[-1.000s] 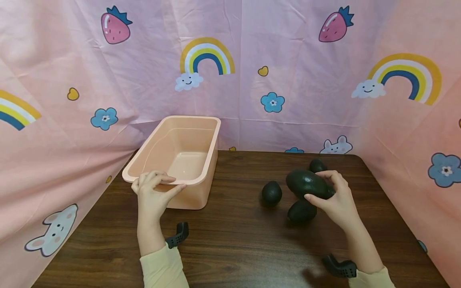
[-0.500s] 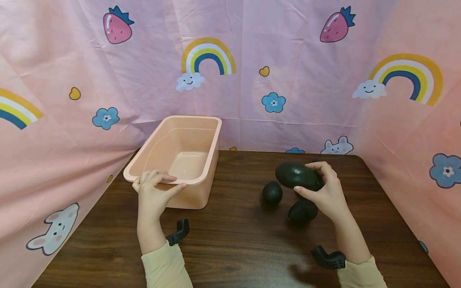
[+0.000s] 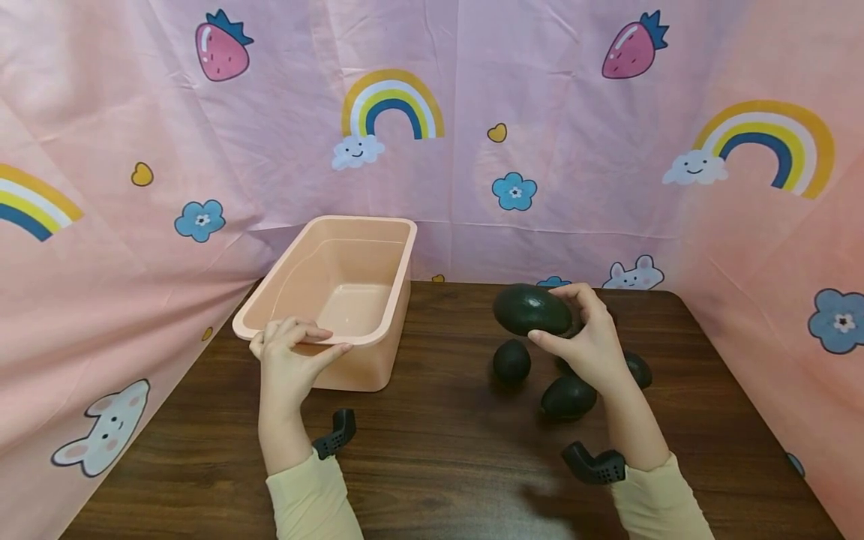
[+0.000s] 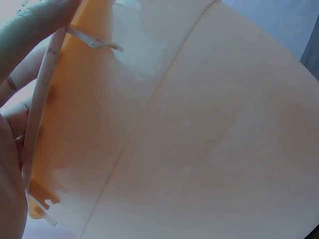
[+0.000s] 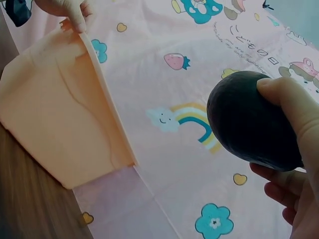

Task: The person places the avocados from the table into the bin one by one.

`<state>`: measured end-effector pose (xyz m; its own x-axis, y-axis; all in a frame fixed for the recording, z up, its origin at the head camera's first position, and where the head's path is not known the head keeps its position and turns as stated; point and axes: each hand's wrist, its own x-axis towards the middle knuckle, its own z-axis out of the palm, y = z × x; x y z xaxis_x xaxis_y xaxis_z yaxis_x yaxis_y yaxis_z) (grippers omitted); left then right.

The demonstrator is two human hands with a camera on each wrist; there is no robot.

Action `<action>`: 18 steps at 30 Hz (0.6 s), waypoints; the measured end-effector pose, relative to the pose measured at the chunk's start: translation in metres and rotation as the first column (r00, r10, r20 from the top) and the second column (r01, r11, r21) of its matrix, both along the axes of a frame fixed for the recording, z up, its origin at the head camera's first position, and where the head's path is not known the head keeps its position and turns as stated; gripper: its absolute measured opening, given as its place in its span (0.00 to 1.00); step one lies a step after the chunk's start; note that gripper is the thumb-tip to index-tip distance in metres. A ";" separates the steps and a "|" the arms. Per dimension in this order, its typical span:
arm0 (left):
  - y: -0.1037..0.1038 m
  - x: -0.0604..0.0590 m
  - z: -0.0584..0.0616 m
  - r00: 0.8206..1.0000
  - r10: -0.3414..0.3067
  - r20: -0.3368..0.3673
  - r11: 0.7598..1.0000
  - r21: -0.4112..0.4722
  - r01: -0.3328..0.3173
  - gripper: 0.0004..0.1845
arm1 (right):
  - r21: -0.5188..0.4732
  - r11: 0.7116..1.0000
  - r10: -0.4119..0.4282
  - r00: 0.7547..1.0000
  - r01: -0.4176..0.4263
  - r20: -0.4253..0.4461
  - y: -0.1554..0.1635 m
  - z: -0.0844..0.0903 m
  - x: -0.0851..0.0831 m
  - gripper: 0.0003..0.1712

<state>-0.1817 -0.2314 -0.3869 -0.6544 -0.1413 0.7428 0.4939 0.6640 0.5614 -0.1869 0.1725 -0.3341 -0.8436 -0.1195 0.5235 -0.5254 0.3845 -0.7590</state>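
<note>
We see peach bin [image 3: 367, 367], dark-green avocados [image 3: 532, 309], brown wood-grain table [image 3: 432, 465], 2 pale-yellow sleeves [image 3: 312, 496], pink-lilac curtain [image 3: 283, 150] with rainbows [image 3: 393, 84], blue flowers [image 3: 514, 192].

"What moved?"
"Right hand [image 3: 586, 343], carrying the dark green fruit [image 3: 530, 309] leftward, closer to the bin [image 3: 367, 369]."
"Anything else?"
"Yes, another dark fruit [image 3: 638, 370] shows beside that hand, out of sight a second ago."

A pink cloth [image 3: 580, 176] hangs behind the brown table [image 3: 445, 457]. It has rainbows [image 3: 393, 93], strawberries [image 3: 223, 51] and blue flowers [image 3: 514, 191] on it.
</note>
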 end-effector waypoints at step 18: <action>-0.003 0.000 0.000 0.999 -0.031 0.011 1.000 -0.003 0.031 0.16 | -0.013 0.998 0.061 0.998 -0.061 0.005 -0.034 0.015 -0.021 0.32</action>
